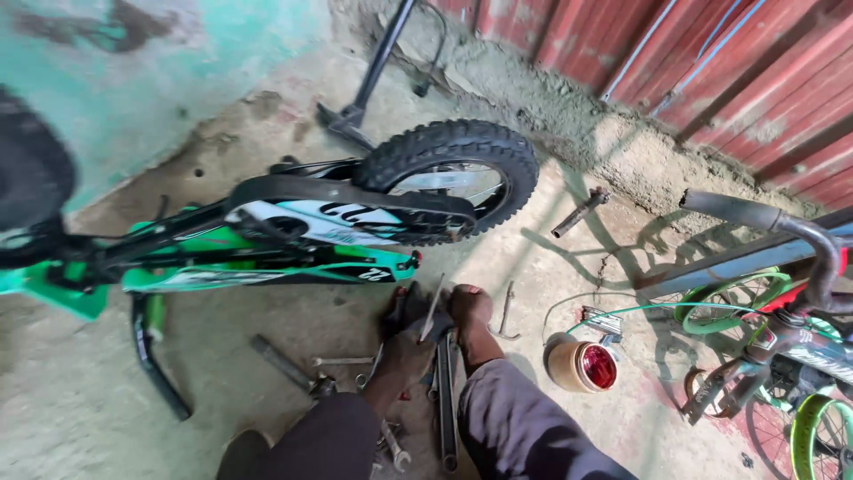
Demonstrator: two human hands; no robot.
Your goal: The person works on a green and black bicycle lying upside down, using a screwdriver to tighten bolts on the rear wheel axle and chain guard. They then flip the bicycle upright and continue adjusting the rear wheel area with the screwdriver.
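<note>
The left hand [404, 342] and the right hand [469, 313] meet low over the floor [133, 391], and both close on a thin metal tool [433, 309] that stands slanted between them; the left grip wraps its lower end, the right grip presses at its side. Whether the fingers fully enclose it cannot be told, as the shot is blurred there.

Just beneath the grip lies a long dark bar [446, 400], with wrenches [342, 361] and other loose tools scattered close on the left. Just past the grip lies the green bicycle [267, 258] on its side, its chain guard [351, 203] and knobby rear wheel [453, 173] nearest. To the right of the grip sits a small tin [582, 364] with a red inside.

To work this well, I judge that both hands should keep the tool steady and low, braced against the floor, so it cannot slip toward the bicycle.
</note>
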